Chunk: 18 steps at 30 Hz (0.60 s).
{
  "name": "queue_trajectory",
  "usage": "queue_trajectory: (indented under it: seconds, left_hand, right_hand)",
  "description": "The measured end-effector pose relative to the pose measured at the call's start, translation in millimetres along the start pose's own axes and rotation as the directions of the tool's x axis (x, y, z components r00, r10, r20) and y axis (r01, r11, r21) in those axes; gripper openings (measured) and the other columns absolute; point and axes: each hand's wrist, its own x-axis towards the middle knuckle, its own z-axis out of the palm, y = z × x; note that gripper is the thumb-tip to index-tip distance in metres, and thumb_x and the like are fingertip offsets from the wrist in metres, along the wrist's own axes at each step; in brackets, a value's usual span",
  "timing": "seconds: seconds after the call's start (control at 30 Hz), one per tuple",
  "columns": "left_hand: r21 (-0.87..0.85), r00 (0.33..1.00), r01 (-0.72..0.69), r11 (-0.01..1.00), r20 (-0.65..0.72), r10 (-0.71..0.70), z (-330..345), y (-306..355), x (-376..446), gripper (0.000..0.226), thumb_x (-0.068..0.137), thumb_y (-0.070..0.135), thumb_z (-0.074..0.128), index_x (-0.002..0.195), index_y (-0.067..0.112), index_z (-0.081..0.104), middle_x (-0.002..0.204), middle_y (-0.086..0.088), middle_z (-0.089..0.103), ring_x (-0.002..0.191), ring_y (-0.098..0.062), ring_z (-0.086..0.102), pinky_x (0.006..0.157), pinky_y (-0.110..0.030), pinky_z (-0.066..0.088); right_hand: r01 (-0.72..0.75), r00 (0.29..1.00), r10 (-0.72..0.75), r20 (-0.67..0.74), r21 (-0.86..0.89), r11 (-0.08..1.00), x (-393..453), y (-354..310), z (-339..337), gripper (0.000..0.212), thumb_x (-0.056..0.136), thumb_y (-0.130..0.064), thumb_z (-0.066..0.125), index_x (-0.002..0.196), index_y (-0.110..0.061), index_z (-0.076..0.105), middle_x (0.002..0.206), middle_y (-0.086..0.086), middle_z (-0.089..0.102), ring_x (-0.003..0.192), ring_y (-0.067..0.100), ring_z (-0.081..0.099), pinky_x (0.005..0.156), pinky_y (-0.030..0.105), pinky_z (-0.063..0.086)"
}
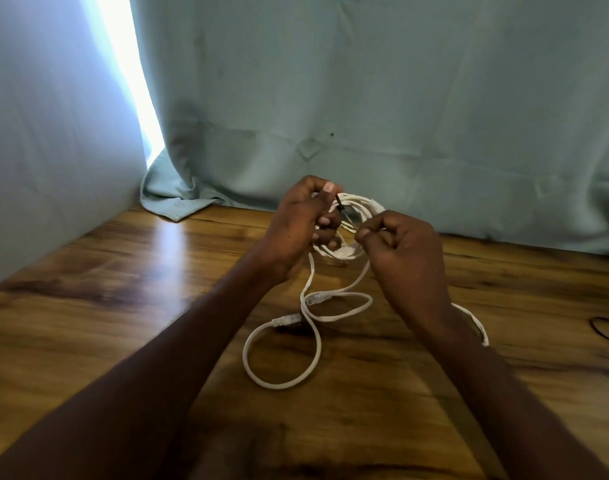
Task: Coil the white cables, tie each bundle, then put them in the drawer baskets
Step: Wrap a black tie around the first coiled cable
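So the coiled white cable [353, 209] sat right between the two hands, held up off the wooden table [123, 271], with the left hand [296, 226] curled round the coil's near-left side and the right hand [400, 247] pinching what looked like a thin dark tie [344, 213] stretched across the gap to the left thumb. The tie ran roughly left-to-right across the loops, so I'd guess the wrap had to go around the bundle from the right hand's side. A loose white cable [296, 341] lay flat on the table below both wrists, slightly nearer the left arm, and a dark band [606, 329] sat well off to the right of the right forearm
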Motion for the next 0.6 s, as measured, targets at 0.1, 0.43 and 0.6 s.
queue_trajectory:
  seconds: [0.1,0.43,0.6]
  left_hand:
    - [-0.052,0.996,0.022,0.998,0.088,-0.017,5,3,-3,0.017,0.11,0.022,0.043,0.108,0.008,0.052,0.064,-0.001,0.034,0.044,-0.008,0.024,0.053,-0.029,0.039]
    - [0.297,0.997,-0.074,0.952,0.017,0.072,16,5,-7,0.026,0.095,0.006,0.066,0.119,0.009,0.055,0.071,-0.007,0.06,0.051,-0.01,0.05,0.051,-0.03,0.048]
    - [0.509,0.981,-0.136,0.85,-0.051,0.188,4,-1,-4,0.03,0.091,0.005,0.066,0.116,0.015,0.055,0.084,-0.012,0.068,0.061,-0.012,0.058,0.054,-0.028,0.05]
  right_hand:
    - [0.05,0.998,-0.057,-0.023,-0.226,0.973,-5,3,8,0.01,0.091,-0.012,0.064,0.085,-0.018,0.07,0.066,-0.007,0.063,0.057,0.011,0.057,0.054,0.033,0.047]
    - [0.015,0.999,-0.024,-0.038,-0.222,0.975,-3,6,7,0.009,0.089,-0.016,0.064,0.087,-0.021,0.072,0.067,-0.009,0.064,0.059,0.01,0.057,0.054,0.026,0.038]
    - [0.029,1.0,-0.03,-0.005,-0.198,0.98,-3,6,10,0.009,0.094,-0.022,0.067,0.089,-0.023,0.074,0.067,-0.01,0.065,0.057,0.008,0.058,0.053,0.024,0.036]
